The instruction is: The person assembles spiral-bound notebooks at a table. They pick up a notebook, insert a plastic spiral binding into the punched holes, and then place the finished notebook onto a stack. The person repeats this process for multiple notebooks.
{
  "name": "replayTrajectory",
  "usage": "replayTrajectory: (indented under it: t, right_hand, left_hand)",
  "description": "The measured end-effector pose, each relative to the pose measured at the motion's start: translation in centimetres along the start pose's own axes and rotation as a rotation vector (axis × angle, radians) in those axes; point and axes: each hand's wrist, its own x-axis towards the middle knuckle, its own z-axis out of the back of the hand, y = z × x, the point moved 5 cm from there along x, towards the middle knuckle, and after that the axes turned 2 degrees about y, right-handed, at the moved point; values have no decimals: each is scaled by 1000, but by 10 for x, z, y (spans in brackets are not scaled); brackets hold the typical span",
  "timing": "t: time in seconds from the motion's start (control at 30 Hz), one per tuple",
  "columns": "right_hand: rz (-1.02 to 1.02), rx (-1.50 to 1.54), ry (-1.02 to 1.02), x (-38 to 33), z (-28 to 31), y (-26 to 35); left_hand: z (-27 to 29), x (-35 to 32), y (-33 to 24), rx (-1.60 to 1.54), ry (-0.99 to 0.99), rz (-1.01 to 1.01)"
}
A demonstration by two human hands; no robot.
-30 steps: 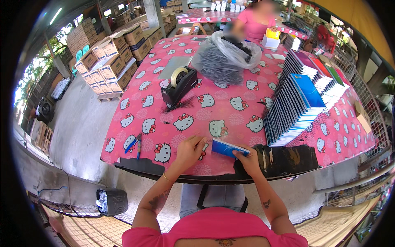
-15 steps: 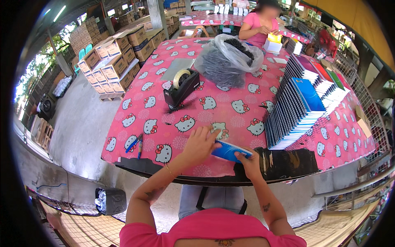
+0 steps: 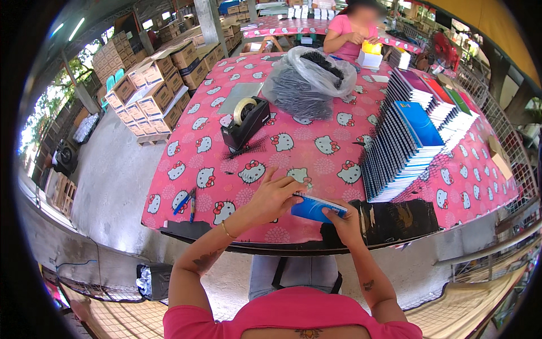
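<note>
Right hand: pinching the right end of the blue notebook, with thumb laid on the cover and grip pressed together around it.
Left hand: placed at the left end of the same notebook, with fingertips at its upper corner and one finger raised; cannot tell whether grip is spread or pinching.
Blue notebook: between both hands, over the near part of the pink counter, slanting down toward the right; cannot tell whether touching the surface.
Black patch: along the near edge, just beside the right hand.
Blue stack: beyond the right hand, with purple, red and green stacks behind.
Tape dispenser: beyond the left hand, next to thin dark strands.
Pens: side by side, near the left corner.
Plastic bag: farther back, filled with dark material.
Co-worker: across the counter, with hands at a yellow-topped block.
</note>
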Motion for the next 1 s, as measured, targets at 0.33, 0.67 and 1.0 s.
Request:
replayTrajectory:
  t: [0.33, 0.67, 1.0]
  right_hand:
    - [-48, 47, 0, -4, -1, 7]
    - [-110, 166, -70, -11, -16, 2]
    - [-13, 86, -19, -15, -10, 8]
  left_hand:
    - [-6, -2, 2, 235, 85, -90]
    - [-14, -2, -42, 464, 17, 156]
    - [2, -8, -19, 135, 28, 48]
